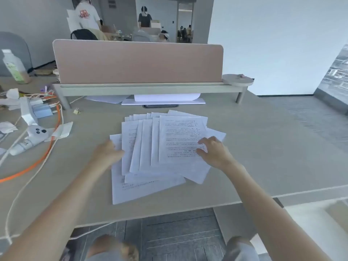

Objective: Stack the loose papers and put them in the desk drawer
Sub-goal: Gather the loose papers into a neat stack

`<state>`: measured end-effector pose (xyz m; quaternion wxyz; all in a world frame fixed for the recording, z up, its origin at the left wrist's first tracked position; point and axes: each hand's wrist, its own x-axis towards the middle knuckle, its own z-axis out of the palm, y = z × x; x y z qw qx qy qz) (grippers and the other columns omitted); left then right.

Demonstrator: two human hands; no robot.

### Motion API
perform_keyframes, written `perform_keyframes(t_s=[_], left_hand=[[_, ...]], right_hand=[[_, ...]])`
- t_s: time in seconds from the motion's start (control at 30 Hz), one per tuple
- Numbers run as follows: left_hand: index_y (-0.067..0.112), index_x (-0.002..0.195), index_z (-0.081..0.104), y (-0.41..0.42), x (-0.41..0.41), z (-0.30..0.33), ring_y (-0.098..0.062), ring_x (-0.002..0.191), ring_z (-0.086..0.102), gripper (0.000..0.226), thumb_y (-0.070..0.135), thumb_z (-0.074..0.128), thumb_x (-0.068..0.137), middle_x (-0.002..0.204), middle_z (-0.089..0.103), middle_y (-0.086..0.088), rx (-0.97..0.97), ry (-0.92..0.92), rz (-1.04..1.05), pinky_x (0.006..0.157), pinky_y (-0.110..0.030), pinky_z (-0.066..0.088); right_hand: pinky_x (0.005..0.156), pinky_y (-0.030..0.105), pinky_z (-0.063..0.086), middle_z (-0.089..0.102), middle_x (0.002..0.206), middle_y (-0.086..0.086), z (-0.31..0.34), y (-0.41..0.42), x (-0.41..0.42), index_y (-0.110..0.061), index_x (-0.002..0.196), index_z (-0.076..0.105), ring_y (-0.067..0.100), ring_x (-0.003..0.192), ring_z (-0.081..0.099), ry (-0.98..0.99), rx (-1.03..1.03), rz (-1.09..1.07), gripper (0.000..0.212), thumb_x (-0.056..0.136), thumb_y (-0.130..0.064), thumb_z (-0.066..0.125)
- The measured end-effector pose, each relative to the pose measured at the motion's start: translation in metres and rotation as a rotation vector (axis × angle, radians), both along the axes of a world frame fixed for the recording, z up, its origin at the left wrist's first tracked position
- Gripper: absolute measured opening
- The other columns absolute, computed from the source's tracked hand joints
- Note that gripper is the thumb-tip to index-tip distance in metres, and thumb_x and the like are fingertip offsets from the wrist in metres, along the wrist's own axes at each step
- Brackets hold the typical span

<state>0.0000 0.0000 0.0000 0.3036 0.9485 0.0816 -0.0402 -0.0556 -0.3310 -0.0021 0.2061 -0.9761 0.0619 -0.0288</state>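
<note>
Head view is showing the loose papers (165,147) fanning across the bench (263,147). I'm pressing my left hand (108,152) against their left edge and my right hand (213,152) flat on top, neither grip closing on anything. Sweeping both inward evenly should be squaring them.

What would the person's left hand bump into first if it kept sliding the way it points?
The left hand points rightward into the fanned loose papers, already at their left edge, so it would likely push those sheets first. Beyond them lies the right hand, resting on the same pile.
</note>
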Motion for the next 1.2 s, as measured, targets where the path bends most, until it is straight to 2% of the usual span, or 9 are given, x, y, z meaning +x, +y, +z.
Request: perform_keyframes(t_s=[0.1, 0.2, 0.37, 0.5, 0.67, 0.87, 1.03, 1.13, 1.2], left_hand=[[0.013, 0.100, 0.045, 0.002, 0.009, -0.007, -0.029, 0.069, 0.067, 0.017, 0.010, 0.050, 0.084, 0.101, 0.052, -0.001, -0.045, 0.063, 0.082, 0.053, -0.029, 0.051], [0.011, 0.110, 0.048, 0.004, 0.028, -0.017, -0.027, 0.062, 0.067, 0.029, 0.002, 0.046, 0.082, 0.088, 0.053, 0.001, 0.059, 0.037, 0.097, 0.061, -0.033, 0.056], [0.006, 0.123, 0.048, 0.008, 0.062, -0.030, -0.033, 0.089, 0.056, 0.040, 0.003, 0.050, 0.083, 0.114, 0.054, -0.015, 0.342, 0.009, 0.051, 0.068, -0.033, 0.038], [0.011, 0.129, 0.049, 0.006, 0.088, -0.038, -0.036, 0.101, 0.058, 0.043, 0.005, 0.050, 0.086, 0.124, 0.052, -0.015, 0.297, 0.002, 0.035, 0.074, -0.035, 0.044], [0.011, 0.128, 0.052, 0.000, 0.116, -0.039, -0.028, 0.088, 0.050, 0.049, -0.005, 0.045, 0.082, 0.119, 0.057, -0.013, 0.196, -0.039, -0.033, 0.078, -0.036, 0.047], [0.009, 0.099, 0.056, 0.010, 0.126, -0.035, -0.030, 0.089, 0.063, 0.020, 0.010, 0.040, 0.088, 0.099, 0.063, -0.006, 0.107, -0.041, 0.017, 0.081, -0.042, 0.055], [0.014, 0.067, 0.032, -0.010, 0.122, -0.028, -0.020, 0.057, 0.034, 0.025, 0.016, 0.043, 0.090, 0.066, 0.036, 0.001, 0.166, -0.059, -0.067, 0.055, -0.028, 0.027], [0.015, 0.066, 0.027, -0.021, 0.125, -0.026, -0.019, 0.056, 0.029, 0.028, 0.016, 0.046, 0.087, 0.065, 0.032, 0.001, 0.145, -0.038, -0.093, 0.054, -0.027, 0.022], [0.013, 0.071, 0.035, -0.019, 0.127, -0.024, -0.021, 0.060, 0.040, 0.021, 0.020, 0.047, 0.088, 0.071, 0.042, 0.000, 0.148, -0.021, -0.085, 0.058, -0.028, 0.033]], right_hand=[[0.101, 0.046, 0.039, 0.050, 0.135, 0.015, -0.009, -0.011, 0.012, -0.019, 0.137, 0.052, 0.039, 0.126, 0.051, 0.063, -0.155, -0.220, 0.049, 0.097, -0.048, 0.046], [0.098, 0.047, 0.037, 0.053, 0.132, 0.019, -0.018, -0.019, 0.033, -0.018, 0.130, 0.048, 0.038, 0.124, 0.049, 0.213, -0.215, -0.361, 0.055, 0.095, -0.059, 0.037], [0.091, 0.044, 0.035, 0.055, 0.130, 0.020, -0.031, -0.019, 0.076, -0.019, 0.133, 0.046, 0.038, 0.123, 0.045, 0.198, -0.326, -0.344, 0.061, 0.095, -0.066, 0.032], [0.092, 0.045, 0.036, 0.056, 0.129, 0.022, -0.029, -0.008, 0.105, -0.017, 0.134, 0.045, 0.039, 0.124, 0.045, 0.168, -0.305, -0.304, 0.061, 0.096, -0.064, 0.033], [0.096, 0.044, 0.037, 0.055, 0.132, 0.020, -0.023, 0.011, 0.135, -0.018, 0.140, 0.041, 0.039, 0.127, 0.042, 0.150, -0.166, -0.233, 0.060, 0.097, -0.059, 0.037], [0.086, 0.041, 0.037, 0.060, 0.124, 0.018, -0.021, 0.002, 0.147, -0.016, 0.133, 0.043, 0.037, 0.122, 0.047, 0.166, -0.241, -0.273, 0.058, 0.096, -0.061, 0.036], [0.085, 0.041, 0.036, 0.059, 0.126, 0.019, -0.024, 0.022, 0.150, -0.016, 0.128, 0.046, 0.036, 0.120, 0.046, 0.164, -0.242, -0.208, 0.055, 0.096, -0.059, 0.037], [0.090, 0.041, 0.038, 0.058, 0.128, 0.019, -0.022, 0.034, 0.157, -0.016, 0.135, 0.043, 0.037, 0.122, 0.044, 0.153, -0.194, -0.155, 0.057, 0.096, -0.058, 0.037], [0.090, 0.041, 0.039, 0.057, 0.130, 0.019, -0.018, 0.032, 0.159, -0.016, 0.141, 0.037, 0.038, 0.125, 0.043, 0.154, -0.138, -0.148, 0.060, 0.097, -0.056, 0.037]])
